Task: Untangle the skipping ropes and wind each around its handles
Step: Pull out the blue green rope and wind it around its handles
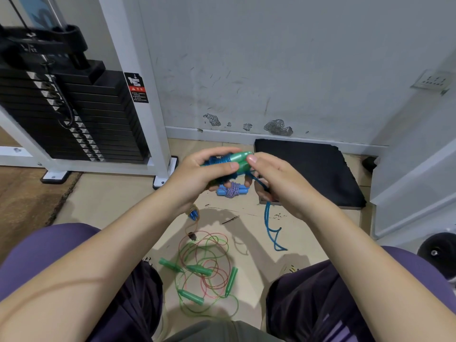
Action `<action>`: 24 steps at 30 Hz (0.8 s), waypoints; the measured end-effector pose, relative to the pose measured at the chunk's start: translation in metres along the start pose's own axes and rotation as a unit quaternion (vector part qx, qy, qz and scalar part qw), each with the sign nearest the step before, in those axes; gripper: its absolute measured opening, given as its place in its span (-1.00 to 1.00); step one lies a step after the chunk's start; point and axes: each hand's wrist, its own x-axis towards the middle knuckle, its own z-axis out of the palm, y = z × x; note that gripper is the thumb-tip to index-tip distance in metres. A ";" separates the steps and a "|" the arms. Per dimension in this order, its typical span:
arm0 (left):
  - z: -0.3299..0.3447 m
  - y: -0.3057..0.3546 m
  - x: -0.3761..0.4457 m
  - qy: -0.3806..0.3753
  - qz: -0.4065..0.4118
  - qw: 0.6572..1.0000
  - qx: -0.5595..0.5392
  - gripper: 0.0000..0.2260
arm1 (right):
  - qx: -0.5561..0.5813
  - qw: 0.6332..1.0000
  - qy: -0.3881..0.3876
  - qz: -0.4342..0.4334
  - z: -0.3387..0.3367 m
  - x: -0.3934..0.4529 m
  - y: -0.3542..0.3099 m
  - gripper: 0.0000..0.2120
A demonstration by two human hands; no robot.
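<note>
The person sits on the floor (111,198) with the legs apart, and both hands are raised in front of the body. The left hand (197,172) curls its fingers around a pair of green handles (240,160), which lie side by side with blue rope (219,161) wound around them. The right hand (276,180) is just beside it: the thumb touches the end of the green handles, and the other fingers pinch the loose part of the same blue rope. From this hand the loose end of the rope (270,228) hangs down and reaches the floor between the knees.

On the floor below the hands lies a blue-handled rope (232,190), already wound into a bundle. Nearer to the person is a tangle of thin green and red ropes (207,265) with four green handles. A small blue handle (193,214) lies near the left wrist. A dark mat (313,169) lies by the wall, and a black weight stack (74,114) stands at the left.
</note>
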 end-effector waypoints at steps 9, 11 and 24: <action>-0.002 0.001 0.007 0.058 -0.031 0.988 -0.142 -0.67 | -0.040 0.999 -0.022 0.030 0.017 0.003 0.015 -0.78; -0.006 0.003 0.008 0.069 -0.028 0.985 -0.156 -0.68 | -0.067 0.997 -0.033 0.035 0.023 0.001 0.014 -0.69; -0.010 0.005 0.007 0.020 -0.072 0.993 0.090 -0.72 | -0.282 0.937 0.081 -0.189 0.007 -0.004 0.001 -0.86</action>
